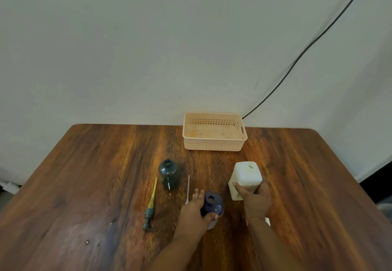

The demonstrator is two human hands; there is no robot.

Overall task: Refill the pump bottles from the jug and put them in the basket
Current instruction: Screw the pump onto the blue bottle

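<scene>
Steadying the blue bottle [212, 205] with the left hand [196, 208] wrapped around its side, the person closes the right hand [253, 197] around the jug [246, 178] on the counter [84, 185]. The mouth is narrow — best to tilt slowly, spout close over it. The basket [214, 146] waits behind.

Wooden table [84, 185] bearing 1 peach basket [214, 143], 2 uncapped bottles [169, 174], 1 white jug [244, 180], 2 loose pumps [151, 207].

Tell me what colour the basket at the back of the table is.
The basket is pale peach with a perforated lattice wall, seen in the head view.
</scene>
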